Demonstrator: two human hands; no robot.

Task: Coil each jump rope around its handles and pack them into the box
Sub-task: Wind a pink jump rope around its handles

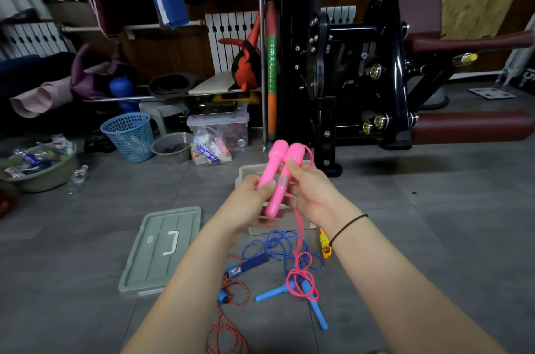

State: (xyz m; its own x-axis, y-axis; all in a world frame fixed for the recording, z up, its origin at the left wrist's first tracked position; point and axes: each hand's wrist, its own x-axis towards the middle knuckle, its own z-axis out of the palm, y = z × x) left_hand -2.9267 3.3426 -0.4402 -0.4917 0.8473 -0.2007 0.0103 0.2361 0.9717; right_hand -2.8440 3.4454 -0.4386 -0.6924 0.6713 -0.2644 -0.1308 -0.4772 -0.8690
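Two pink handles (291, 157) are gripped together by left hand (252, 194) and right hand (314, 190), cord (299, 238) hanging below, likely ready for coiling.

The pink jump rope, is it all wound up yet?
Not yet. The pink cord hangs loose from the pink handles, held together by the left hand and right hand, down to the floor.

1 wide-angle camera sat on the person's head and faced forward and down. It looked close over the left hand (251, 198) and right hand (314, 192), raised mid-frame, with the grey tiled floor (434, 223) below and the black gym machine (347, 70) farther back, upper right.
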